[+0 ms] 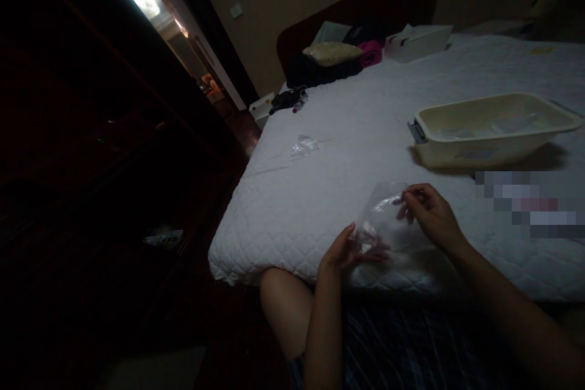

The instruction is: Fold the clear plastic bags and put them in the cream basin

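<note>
A clear plastic bag (381,213) is stretched between my two hands, just above the front edge of the bed. My left hand (350,251) grips its lower left part, the thumb on the near side and the other fingers seen through the film. At the upper right edge of the bag, my right hand (425,207) pinches the plastic between thumb and fingers. Whether anything lies inside the bag I cannot tell; it looks see-through. Beyond my right hand stands a cream plastic tub (484,152) with grey handles, some clear plastic inside it.
Another clear plastic piece (305,145) lies on the white quilted bed (256,225). Toward the headboard are a pillow (333,53), a pink roll (370,53) and a white box (418,44). A blurred-out patch covers the bed at right. Dark floor lies to the left.
</note>
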{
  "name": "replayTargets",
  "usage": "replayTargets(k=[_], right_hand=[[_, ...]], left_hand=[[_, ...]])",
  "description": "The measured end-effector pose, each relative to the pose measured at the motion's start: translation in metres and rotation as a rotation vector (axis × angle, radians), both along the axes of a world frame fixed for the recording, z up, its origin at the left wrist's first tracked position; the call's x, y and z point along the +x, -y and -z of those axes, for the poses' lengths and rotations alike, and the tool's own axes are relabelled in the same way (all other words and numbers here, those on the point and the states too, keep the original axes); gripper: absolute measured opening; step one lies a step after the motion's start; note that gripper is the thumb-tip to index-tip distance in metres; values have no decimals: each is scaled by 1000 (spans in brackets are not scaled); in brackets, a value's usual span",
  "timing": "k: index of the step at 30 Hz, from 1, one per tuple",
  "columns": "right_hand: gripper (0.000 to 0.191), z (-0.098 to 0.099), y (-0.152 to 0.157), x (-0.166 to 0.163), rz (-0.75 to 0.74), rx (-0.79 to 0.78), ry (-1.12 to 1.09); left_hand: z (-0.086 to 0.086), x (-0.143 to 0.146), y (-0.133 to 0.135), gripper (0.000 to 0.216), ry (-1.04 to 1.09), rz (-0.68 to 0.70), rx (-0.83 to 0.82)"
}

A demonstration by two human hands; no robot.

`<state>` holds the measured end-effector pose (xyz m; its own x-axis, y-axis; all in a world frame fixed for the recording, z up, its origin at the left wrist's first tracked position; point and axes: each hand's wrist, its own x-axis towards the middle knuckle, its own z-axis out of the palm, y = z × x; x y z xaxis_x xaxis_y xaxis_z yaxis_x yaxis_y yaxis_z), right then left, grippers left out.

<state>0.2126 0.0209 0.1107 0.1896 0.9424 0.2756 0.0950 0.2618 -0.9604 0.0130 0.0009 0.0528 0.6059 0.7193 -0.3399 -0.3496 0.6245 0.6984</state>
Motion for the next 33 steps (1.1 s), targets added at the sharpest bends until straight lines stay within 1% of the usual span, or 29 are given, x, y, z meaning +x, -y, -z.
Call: replayTargets(k=[3,5,7,9,12,15,18,21,23,24,27,29,31,33], right_hand=[[37,14,5,3,9,-42,3],[37,29,7,9,33,-93,35],[35,44,8,17,55,-143,109],[33,56,6,26,25,-166,194],[35,59,1,35,1,-161,233],[38,48,-3,35,-47,-133,197],[42,31,-3,26,-204,-157,228],[49,16,1,12,-401,-232,349],[52,8,5,4,-468,-276,384],[52,4,7,1,-467,-283,369],[52,-6,10,-2,-383,-265,234],[50,-12,10,0,-332,-258,158],[50,-18,8,2,-300,-249,130],[50,-24,5,6,-274,-237,128]], left_hand=[[-1,10,2,46,-39,-303,122],[-2,12,3,41,-34,-414,167],[-4,11,3,41,24,-455,163],[-7,7,3,44,74,-472,147],[-10,1,4,46,65,-475,166],[-9,-4,3,48,13,-443,228],[-5,-7,2,48,-40,-357,275],[-2,-10,2,50,-66,-297,307],[-3,-11,3,53,-63,-277,319],[-4,-12,4,54,-53,-274,318],[-8,-14,6,60,-2,-266,285],[-9,-17,7,62,-11,-207,273],[-9,-19,6,55,-68,-104,340],[-10,-21,5,45,-91,-38,467]])
